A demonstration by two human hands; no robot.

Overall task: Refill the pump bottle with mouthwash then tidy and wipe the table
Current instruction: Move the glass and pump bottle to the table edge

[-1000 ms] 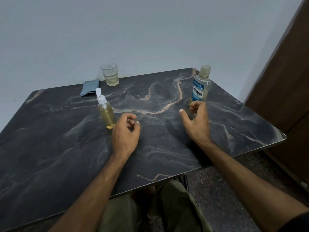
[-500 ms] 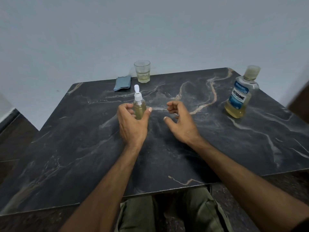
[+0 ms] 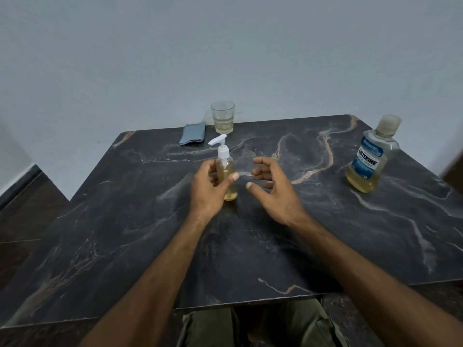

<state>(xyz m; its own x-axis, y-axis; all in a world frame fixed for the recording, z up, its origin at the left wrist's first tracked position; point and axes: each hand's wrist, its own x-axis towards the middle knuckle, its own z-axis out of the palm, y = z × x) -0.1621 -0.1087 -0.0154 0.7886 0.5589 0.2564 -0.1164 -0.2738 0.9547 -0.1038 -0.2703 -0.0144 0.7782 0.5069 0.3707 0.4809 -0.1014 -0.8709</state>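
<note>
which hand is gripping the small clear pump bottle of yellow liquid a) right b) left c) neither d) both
b: the left hand wraps thumb and fingers round the small clear pump bottle, while the right hand hovers beside it, apart and holding nothing.

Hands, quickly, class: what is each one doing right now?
Left hand: grips the pump bottle standing on the table.
Right hand: open beside it, holding nothing.

plain home room: marble-look table (image 3: 150, 234), bare wall (image 3: 225, 46)
</note>
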